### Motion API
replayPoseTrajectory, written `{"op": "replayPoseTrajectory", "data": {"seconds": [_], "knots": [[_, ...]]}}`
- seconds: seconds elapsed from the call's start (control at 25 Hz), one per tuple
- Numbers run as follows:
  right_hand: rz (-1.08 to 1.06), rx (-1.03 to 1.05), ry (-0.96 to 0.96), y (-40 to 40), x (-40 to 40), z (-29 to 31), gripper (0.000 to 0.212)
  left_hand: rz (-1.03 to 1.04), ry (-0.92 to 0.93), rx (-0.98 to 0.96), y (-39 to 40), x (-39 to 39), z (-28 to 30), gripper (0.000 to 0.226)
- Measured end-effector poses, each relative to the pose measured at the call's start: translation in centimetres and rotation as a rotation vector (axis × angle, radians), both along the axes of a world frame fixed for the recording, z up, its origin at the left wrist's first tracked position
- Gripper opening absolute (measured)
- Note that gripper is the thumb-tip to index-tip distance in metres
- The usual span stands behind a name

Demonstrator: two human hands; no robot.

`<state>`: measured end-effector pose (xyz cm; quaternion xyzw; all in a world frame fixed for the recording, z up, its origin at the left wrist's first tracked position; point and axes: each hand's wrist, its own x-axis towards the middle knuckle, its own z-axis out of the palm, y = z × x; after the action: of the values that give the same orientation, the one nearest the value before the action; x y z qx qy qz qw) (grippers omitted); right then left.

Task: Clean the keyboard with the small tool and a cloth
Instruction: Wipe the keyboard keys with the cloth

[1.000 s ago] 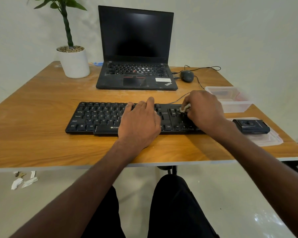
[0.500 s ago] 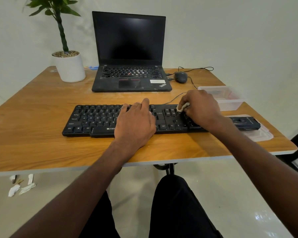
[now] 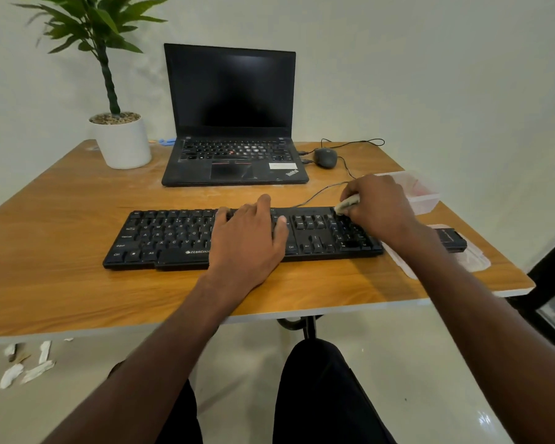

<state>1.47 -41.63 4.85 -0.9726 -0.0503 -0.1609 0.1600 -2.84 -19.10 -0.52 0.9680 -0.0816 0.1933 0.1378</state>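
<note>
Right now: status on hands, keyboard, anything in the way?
Left hand flat on keyboard, steadying. Right hand pinching small tool, tip at numpad's top edge. Nothing blocking; no cloth in sight.

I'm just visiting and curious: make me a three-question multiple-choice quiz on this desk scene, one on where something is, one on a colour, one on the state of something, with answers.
1. Where does the potted plant stand?
A. On the table's far left, beside the laptop
B. On the floor
C. On the keyboard

2. What colour is the plant's pot?
A. Red
B. White
C. Black

3. What state is the laptop screen in?
A. Lid closed
B. Showing a bright picture
C. Lid open, screen dark

Answers:
1. A: the pot sits on the wood left of the laptop.
2. B: the pot is plain white.
3. C: the lid is raised and the screen is black, while the left hand rests flat on the keyboard and the right hand holds the small tool at the number pad.
</note>
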Motion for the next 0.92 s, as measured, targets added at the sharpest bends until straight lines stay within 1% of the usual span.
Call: {"op": "replayPoseTrajectory", "data": {"seconds": [0.12, 0.16, 0.24, 0.32, 0.44, 0.48, 0.6, 0.64, 0.72, 0.76, 0.84, 0.92], "knots": [[0.147, -0.088, 0.038, 1.9, -0.3, -0.9, 0.02, -0.033, 0.002, 0.005, -2.6, 0.4, 0.3, 0.055], [0.17, -0.086, 0.051, 1.8, -0.3, -0.9, 0.021, -0.033, 0.009, 0.016, -3.2, 0.4, 0.1, 0.054], [0.103, -0.037, 0.042, 1.3, -0.4, -0.9, 0.02, -0.009, 0.015, 0.019, -3.6, 0.5, -0.7, 0.048], [0.039, -0.054, -0.006, 1.3, -0.3, -1.0, 0.021, 0.011, 0.021, 0.002, -3.5, 0.6, -1.1, 0.043], [0.152, -0.094, 0.036, 1.9, -0.6, -1.2, 0.024, 0.028, 0.011, 0.006, -3.6, 0.6, -1.1, 0.043], [0.152, -0.09, 0.055, 1.8, -0.5, -1.0, 0.023, 0.032, 0.014, 0.005, -3.6, 0.6, -1.0, 0.043], [0.053, -0.135, 0.025, 1.5, -0.5, -0.6, 0.022, 0.039, 0.022, 0.006, -3.5, 0.5, -1.1, 0.043], [0.053, -0.154, 0.027, 1.7, -0.6, -0.7, 0.023, 0.043, 0.023, 0.002, -3.5, 0.5, -1.1, 0.043], [0.062, -0.118, 0.068, 1.4, -0.7, -0.4, 0.022, 0.046, 0.026, -0.006, -3.5, 0.5, -1.0, 0.043], [0.034, -0.115, 0.08, 1.0, -0.7, -0.1, 0.02, 0.043, 0.027, -0.003, -3.5, 0.4, -0.9, 0.043], [-0.081, -0.172, 0.045, 0.1, -0.5, 0.1, 0.017, 0.04, 0.025, 0.012, -3.4, 0.3, -1.0, 0.043], [-0.187, -0.203, -0.01, 0.1, -0.6, -0.1, 0.018, 0.042, 0.02, 0.017, -3.3, 0.2, -1.0, 0.042]]}}
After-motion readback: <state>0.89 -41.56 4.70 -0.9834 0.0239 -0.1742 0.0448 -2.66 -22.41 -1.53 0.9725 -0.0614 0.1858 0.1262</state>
